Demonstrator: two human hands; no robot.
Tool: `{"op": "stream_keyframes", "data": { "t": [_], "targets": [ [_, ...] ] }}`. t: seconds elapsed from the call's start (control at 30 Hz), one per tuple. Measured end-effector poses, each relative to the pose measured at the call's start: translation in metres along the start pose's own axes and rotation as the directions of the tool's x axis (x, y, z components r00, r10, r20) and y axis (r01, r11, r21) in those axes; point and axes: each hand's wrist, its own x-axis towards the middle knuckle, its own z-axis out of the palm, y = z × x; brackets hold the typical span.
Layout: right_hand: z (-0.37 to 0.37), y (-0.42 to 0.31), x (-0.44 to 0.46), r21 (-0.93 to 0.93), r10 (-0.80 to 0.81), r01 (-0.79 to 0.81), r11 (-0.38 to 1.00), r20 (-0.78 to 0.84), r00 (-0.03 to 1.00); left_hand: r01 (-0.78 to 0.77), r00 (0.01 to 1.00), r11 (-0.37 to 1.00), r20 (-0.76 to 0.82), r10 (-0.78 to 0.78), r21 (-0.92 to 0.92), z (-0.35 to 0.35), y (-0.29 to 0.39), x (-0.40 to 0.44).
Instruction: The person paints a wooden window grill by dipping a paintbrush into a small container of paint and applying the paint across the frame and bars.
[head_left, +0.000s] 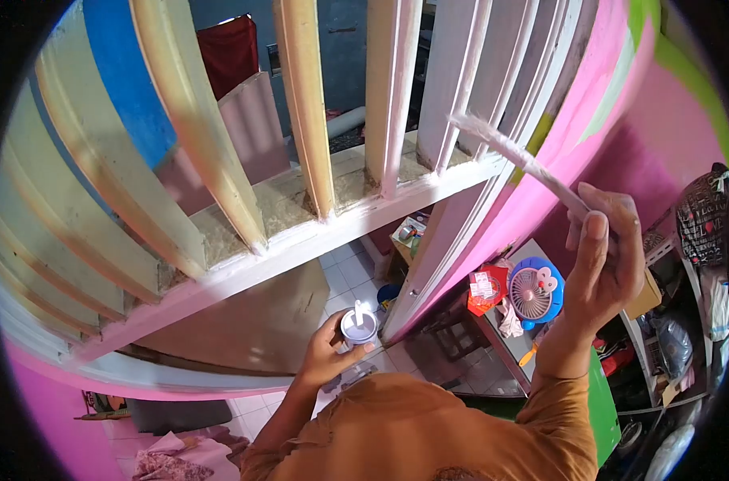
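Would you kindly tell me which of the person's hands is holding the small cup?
The left hand, lower in view, holds the small cup; the raised right hand grips a long whitish brush instead.

Slats (304,104) bar far side, left to right; passage only through gaps between them, wider to view mid-row. White rail (308,238) runs across slat feet, blocking straight path there. Brush (533,164) crosses otherwise open air between right hand (607,252) and slats. Room open between cup (359,329) in left hand (324,353) and rail. Pink wall edge (493,224) stands between hands' sides. Lower right: fan (533,293) on table (502,346); far right, shelves (700,309) crowd room.
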Motion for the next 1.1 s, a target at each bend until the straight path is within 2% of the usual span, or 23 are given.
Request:
{"op": "stream_keyframes", "data": {
  "t": [0.07, 0.1, 0.27, 0.37, 0.43, 0.47, 0.6, 0.7, 0.8, 1.0, 1.1],
  "targets": [
    [-0.001, -0.001, -0.007, 0.085, 0.144, -0.138, 0.987, -0.064, 0.988, -0.002, 1.000, 1.000, 0.003, 0.002, -0.006, 0.000, 0.001, -0.001],
    [-0.004, 0.000, -0.011, 0.061, 0.178, -0.175, 0.983, -0.043, 0.983, 0.001, 1.000, 1.000, 0.003, -0.001, -0.005, 0.001, 0.002, -0.001],
    [0.000, 0.002, -0.029, 0.091, 0.166, -0.169, 0.981, 0.044, 0.985, -0.020, 1.000, 1.000, 0.003, 0.020, 0.020, 0.001, 0.002, -0.002],
    [0.002, 0.009, -0.041, 0.121, 0.184, -0.186, 0.975, 0.028, 0.982, -0.042, 0.999, 0.998, -0.020, 0.043, 0.048, 0.003, 0.002, -0.004],
    [0.002, 0.016, -0.050, 0.209, 0.289, -0.283, 0.936, -0.002, 0.957, -0.067, 0.996, 0.990, -0.052, 0.074, 0.127, 0.002, -0.001, -0.006],
    [0.003, 0.018, -0.050, 0.216, 0.291, -0.283, 0.934, -0.006, 0.957, -0.069, 0.996, 0.988, -0.055, 0.077, 0.135, 0.002, -0.001, -0.007],
    [0.004, 0.023, -0.040, 0.173, 0.241, -0.239, 0.956, 0.006, 0.970, -0.039, 0.995, 0.985, -0.080, 0.053, 0.166, 0.007, 0.003, -0.010],
    [0.004, 0.030, -0.031, 0.131, 0.127, -0.133, 0.982, 0.053, 0.991, -0.061, 0.994, 0.992, -0.079, 0.070, 0.108, 0.006, -0.006, -0.008],
    [0.008, 0.026, -0.010, 0.143, 0.168, -0.174, 0.974, 0.054, 0.984, -0.051, 0.995, 0.992, -0.074, 0.059, 0.112, 0.008, -0.004, -0.008],
    [0.014, 0.046, 0.049, 0.133, 0.014, -0.014, 0.991, -0.005, 1.000, -0.106, 0.992, 0.975, -0.046, 0.117, 0.198, 0.010, 0.005, -0.007],
    [0.012, 0.045, 0.087, 0.136, -0.020, 0.026, 0.990, -0.044, 0.999, -0.100, 0.992, 0.979, -0.056, 0.111, 0.176, 0.009, 0.002, -0.007]
  ]
}}
